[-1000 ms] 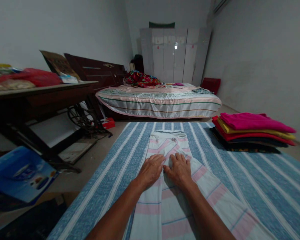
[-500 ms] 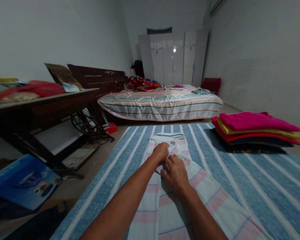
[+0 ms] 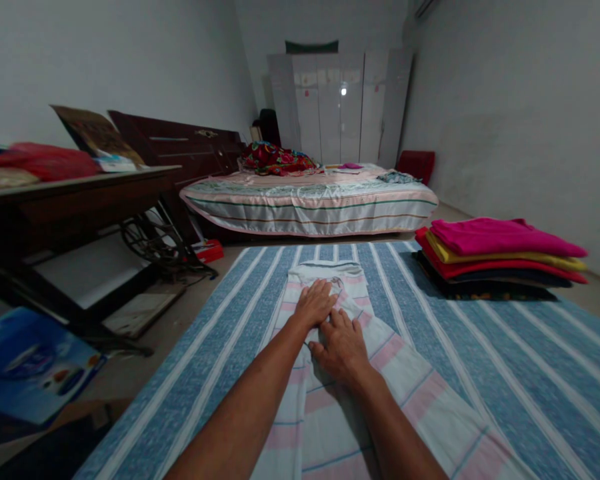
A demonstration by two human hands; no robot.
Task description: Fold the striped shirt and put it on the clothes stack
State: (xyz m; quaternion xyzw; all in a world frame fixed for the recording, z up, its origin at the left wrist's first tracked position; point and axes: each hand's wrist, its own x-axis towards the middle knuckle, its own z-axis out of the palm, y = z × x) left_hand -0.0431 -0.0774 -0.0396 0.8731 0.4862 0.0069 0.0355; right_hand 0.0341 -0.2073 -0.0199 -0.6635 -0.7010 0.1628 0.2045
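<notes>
A white garment with pink and blue stripes point(image 3: 410, 393), shaped like trousers, lies spread on a blue striped cloth point(image 3: 510, 353) in front of me. My left hand point(image 3: 314, 303) rests flat on it near the waistband, fingers stretched forward. Just behind it, my right hand point(image 3: 341, 347) presses palm-down on the fabric where the two legs meet, fingers apart. Neither hand grips anything.
A stack of folded clothes point(image 3: 500, 257), pink on top, sits at the right on the blue cloth. A bed point(image 3: 310, 203) stands beyond, wardrobes point(image 3: 337, 110) behind it. At left are a sewing-machine table point(image 3: 80, 200) and a blue box point(image 3: 25, 363).
My left hand has slid forward along the garment toward the waistband and flattened. The right hand stayed about where it was. The view shifted slightly.
</notes>
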